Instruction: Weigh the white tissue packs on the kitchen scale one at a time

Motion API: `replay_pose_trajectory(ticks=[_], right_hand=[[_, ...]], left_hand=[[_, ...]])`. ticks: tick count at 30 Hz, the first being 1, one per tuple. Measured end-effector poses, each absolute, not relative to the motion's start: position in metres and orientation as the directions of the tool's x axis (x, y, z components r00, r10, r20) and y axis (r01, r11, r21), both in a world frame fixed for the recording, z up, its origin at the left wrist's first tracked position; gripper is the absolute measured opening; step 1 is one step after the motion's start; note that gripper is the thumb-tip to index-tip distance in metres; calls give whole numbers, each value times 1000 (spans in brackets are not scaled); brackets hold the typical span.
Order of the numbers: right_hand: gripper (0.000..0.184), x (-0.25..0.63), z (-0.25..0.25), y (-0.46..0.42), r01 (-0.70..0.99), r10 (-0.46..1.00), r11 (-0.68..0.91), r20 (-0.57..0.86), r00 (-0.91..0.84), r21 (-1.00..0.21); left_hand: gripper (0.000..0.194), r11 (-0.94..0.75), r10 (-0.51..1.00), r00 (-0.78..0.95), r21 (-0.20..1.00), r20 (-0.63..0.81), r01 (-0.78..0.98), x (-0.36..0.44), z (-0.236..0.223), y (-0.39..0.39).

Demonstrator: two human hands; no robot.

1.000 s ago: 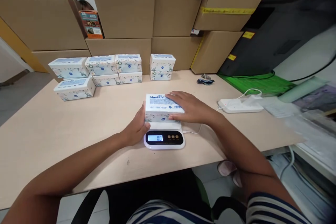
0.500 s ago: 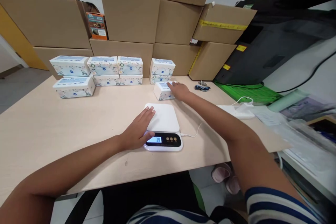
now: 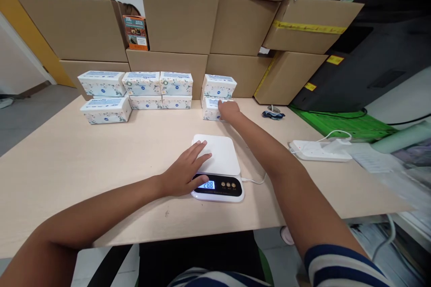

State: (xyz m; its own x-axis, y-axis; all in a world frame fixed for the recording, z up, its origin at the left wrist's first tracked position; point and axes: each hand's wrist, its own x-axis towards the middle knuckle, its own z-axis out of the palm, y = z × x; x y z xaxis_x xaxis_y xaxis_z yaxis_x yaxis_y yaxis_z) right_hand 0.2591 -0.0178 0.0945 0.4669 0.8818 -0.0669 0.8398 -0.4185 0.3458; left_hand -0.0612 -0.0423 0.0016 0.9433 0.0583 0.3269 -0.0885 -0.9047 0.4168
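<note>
My left hand point(image 3: 185, 169) lies with fingers spread over the left edge of a white digital scale point(image 3: 222, 157), its thumb partly covering the lit display. The display appears to read 28.8, and the scale's platform carries nothing but my fingertips. Farther back, my right hand point(image 3: 230, 110) has its fingers bent over the top right of a floral tissue pack point(image 3: 211, 112). That pack sits on the table, close against the front of a short stack of tissue packs point(image 3: 219, 85). Part of its right side is hidden by my hand.
More tissue packs point(image 3: 141, 84) are stacked at the back left, with one pack point(image 3: 106, 111) in front. Cardboard boxes point(image 3: 178, 18) wall the table's rear. A power strip point(image 3: 319, 150) and a small dark bundle point(image 3: 273, 115) lie to the right. A cable runs from the scale.
My right hand has pushed the tissue pack back toward the short stack. My left fingers have spread on the scale, and its reading has changed. The whole view has shifted slightly.
</note>
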Motion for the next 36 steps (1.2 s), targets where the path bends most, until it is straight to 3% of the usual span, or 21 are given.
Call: replay_pose_trajectory(ticks=[11,16,20,24,27,32,36], right_hand=[[50,247,99,-16,825,868,-437,-72,491,359],[50,211,119,-20,821,869,-415,-97,485,392],[53,154,150,-18,886,955,-256,-38,293,386],[66,82,173,15,968,998,15,50,-28,249],[65,34,172,61,971,992,124,4,-127,204],[69,-11,144,131,960,976,218,-46,-213,176],[71,-27,108,159,916,923,385,-62,-380,118]], left_hand=[[84,-905,67,946,418,317,-76,-54,1,-48],[96,-909,81,937,411,340,-70,-47,-8,-56],[89,-912,99,926,405,363,-61,-44,-11,-64],[84,-914,109,931,403,349,-44,-45,-5,-71],[83,-925,109,936,380,335,-28,-45,-2,-74],[80,-985,20,911,163,412,-52,-39,-2,-72],[65,-993,-98,934,24,343,-113,-39,-2,-71]])
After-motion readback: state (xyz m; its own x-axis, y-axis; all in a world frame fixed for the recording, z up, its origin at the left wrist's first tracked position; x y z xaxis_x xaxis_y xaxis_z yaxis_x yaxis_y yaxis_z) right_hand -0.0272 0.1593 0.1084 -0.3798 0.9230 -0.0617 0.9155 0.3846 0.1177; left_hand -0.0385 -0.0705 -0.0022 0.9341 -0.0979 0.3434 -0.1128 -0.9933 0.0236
